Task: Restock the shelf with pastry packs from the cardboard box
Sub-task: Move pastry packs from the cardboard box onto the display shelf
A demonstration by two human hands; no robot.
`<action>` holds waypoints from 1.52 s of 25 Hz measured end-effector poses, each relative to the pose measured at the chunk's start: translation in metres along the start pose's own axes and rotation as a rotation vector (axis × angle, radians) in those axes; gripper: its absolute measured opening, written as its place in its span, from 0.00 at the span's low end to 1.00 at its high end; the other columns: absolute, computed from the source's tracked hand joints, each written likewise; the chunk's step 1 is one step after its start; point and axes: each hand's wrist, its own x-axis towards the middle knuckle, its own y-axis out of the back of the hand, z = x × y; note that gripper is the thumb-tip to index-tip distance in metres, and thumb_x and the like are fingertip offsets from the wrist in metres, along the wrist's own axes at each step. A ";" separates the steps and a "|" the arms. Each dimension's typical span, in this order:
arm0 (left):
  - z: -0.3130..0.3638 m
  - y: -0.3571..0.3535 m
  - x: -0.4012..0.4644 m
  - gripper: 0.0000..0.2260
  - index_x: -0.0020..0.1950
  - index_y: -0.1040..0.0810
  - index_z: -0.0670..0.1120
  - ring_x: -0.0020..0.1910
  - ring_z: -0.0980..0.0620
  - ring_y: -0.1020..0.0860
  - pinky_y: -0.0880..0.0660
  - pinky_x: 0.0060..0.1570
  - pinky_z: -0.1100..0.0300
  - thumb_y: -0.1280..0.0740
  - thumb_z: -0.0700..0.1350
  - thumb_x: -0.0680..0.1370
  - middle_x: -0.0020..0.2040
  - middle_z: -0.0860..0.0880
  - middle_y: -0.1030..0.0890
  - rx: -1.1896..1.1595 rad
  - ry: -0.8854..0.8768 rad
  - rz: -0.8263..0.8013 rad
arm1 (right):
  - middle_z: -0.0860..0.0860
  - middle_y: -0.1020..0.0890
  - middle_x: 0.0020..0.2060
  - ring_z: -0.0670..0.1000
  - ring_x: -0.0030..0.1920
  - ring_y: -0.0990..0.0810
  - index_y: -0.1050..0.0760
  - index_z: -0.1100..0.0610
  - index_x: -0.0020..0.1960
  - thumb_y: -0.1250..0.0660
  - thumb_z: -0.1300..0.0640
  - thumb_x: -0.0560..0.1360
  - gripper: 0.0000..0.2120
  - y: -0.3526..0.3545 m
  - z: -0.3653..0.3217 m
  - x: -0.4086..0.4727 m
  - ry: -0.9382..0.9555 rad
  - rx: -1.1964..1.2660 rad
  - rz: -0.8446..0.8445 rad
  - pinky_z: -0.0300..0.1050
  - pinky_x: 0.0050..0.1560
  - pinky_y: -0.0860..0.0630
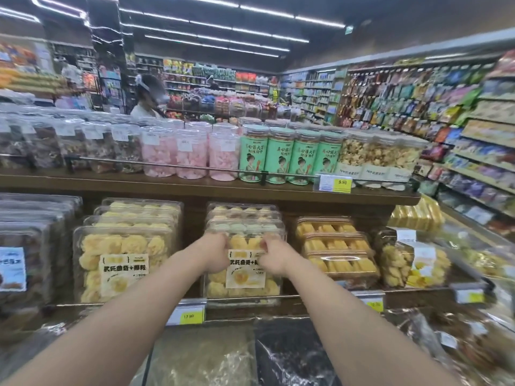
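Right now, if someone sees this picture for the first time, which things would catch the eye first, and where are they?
First, the two bare arms reaching in from below: the left hand and right hand grip a clear pastry pack of yellow cookies at the front of the lower shelf. Above, on the wooden upper shelf, a row of pink candy jars stands beside green canisters.

The yellow price tag (335, 183) on the rail of the upper shelf, under the green jars (278, 157), reads "9.90". A near yellow tag (189, 315) on the lower shelf edge reads about "13.80", but it is blurred. The white label (123, 274) on the left cookie pack shows Chinese characters with a "+" sign. The green jars carry Chinese writing, too small to read well.
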 end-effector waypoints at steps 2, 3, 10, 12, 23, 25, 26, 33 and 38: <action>0.015 0.002 -0.009 0.22 0.72 0.26 0.46 0.68 0.44 0.25 0.26 0.65 0.55 0.32 0.49 0.78 0.69 0.44 0.23 0.052 -0.049 -0.022 | 0.56 0.26 0.73 0.58 0.70 0.25 0.31 0.56 0.76 0.35 0.53 0.80 0.25 0.006 0.015 -0.016 0.007 0.030 0.007 0.46 0.67 0.28; 0.023 0.002 -0.012 0.22 0.72 0.25 0.47 0.68 0.44 0.25 0.27 0.66 0.55 0.32 0.52 0.79 0.69 0.45 0.23 0.043 -0.076 -0.016 | 0.55 0.25 0.72 0.57 0.69 0.25 0.30 0.55 0.76 0.34 0.51 0.81 0.25 0.012 0.029 -0.024 0.000 0.047 0.041 0.47 0.66 0.28; 0.113 -0.033 -0.008 0.19 0.71 0.23 0.47 0.67 0.51 0.24 0.30 0.70 0.57 0.36 0.55 0.83 0.69 0.50 0.21 -0.504 -0.140 0.064 | 0.56 0.22 0.70 0.58 0.69 0.25 0.27 0.55 0.74 0.35 0.42 0.81 0.26 0.075 0.185 -0.053 -0.137 0.275 0.470 0.52 0.69 0.29; 0.144 -0.050 0.006 0.22 0.75 0.27 0.47 0.70 0.51 0.26 0.33 0.70 0.60 0.37 0.54 0.83 0.72 0.50 0.24 -0.611 -0.096 0.086 | 0.56 0.23 0.70 0.58 0.70 0.26 0.28 0.56 0.74 0.36 0.41 0.81 0.27 0.088 0.222 -0.045 -0.134 0.372 0.482 0.52 0.69 0.30; 0.216 -0.095 0.085 0.40 0.83 0.48 0.56 0.80 0.45 0.40 0.38 0.75 0.47 0.30 0.60 0.77 0.83 0.50 0.42 -0.841 0.240 0.195 | 0.49 0.41 0.82 0.54 0.81 0.40 0.51 0.48 0.84 0.36 0.36 0.80 0.41 0.118 0.302 0.029 -0.078 0.766 0.063 0.52 0.76 0.40; 0.208 -0.101 0.096 0.45 0.83 0.47 0.59 0.80 0.46 0.40 0.36 0.74 0.46 0.26 0.62 0.72 0.83 0.50 0.41 -0.957 0.264 0.209 | 0.46 0.45 0.83 0.54 0.82 0.42 0.56 0.44 0.84 0.35 0.32 0.77 0.45 0.111 0.306 0.048 -0.096 0.885 -0.011 0.54 0.78 0.43; 0.206 -0.104 0.101 0.47 0.83 0.46 0.59 0.80 0.47 0.39 0.34 0.73 0.47 0.24 0.62 0.70 0.83 0.50 0.41 -1.038 0.269 0.224 | 0.45 0.46 0.83 0.54 0.81 0.42 0.57 0.42 0.84 0.34 0.30 0.75 0.48 0.103 0.308 0.057 -0.106 0.938 -0.016 0.55 0.78 0.43; 0.213 -0.121 0.118 0.45 0.83 0.50 0.61 0.74 0.46 0.30 0.31 0.73 0.44 0.27 0.63 0.73 0.80 0.51 0.35 -1.220 0.302 0.225 | 0.48 0.25 0.72 0.49 0.63 0.21 0.37 0.43 0.80 0.27 0.37 0.74 0.39 0.085 0.308 0.073 -0.059 1.103 0.016 0.51 0.65 0.24; 0.214 -0.110 0.100 0.43 0.83 0.51 0.59 0.75 0.46 0.30 0.30 0.73 0.43 0.30 0.64 0.75 0.81 0.51 0.38 -1.142 0.256 0.173 | 0.47 0.27 0.73 0.54 0.72 0.27 0.36 0.47 0.80 0.36 0.37 0.81 0.32 0.101 0.300 0.051 -0.119 0.791 0.143 0.53 0.73 0.30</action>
